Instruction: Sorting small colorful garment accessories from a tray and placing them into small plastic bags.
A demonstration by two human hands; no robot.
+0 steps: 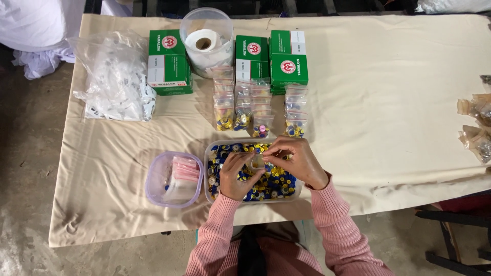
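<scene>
Both my hands hover over a clear rectangular tub (211,151) filled with several small blue and yellow caps. My left hand (235,176) and my right hand (297,159) together pinch a small clear zip bag (258,162) between their fingertips, just above the caps. Whether the bag holds anything is too small to tell. Pink ribbed sleeves cover both my forearms.
A purple-tinted tub (153,179) of empty zip bags sits left of the cap tub. Rows of filled small bags (258,105) lie behind it, then green boxes (169,61), a round tub with a tape roll (206,41), and a plastic bag heap (115,76). Brown packets (478,128) lie at the right edge.
</scene>
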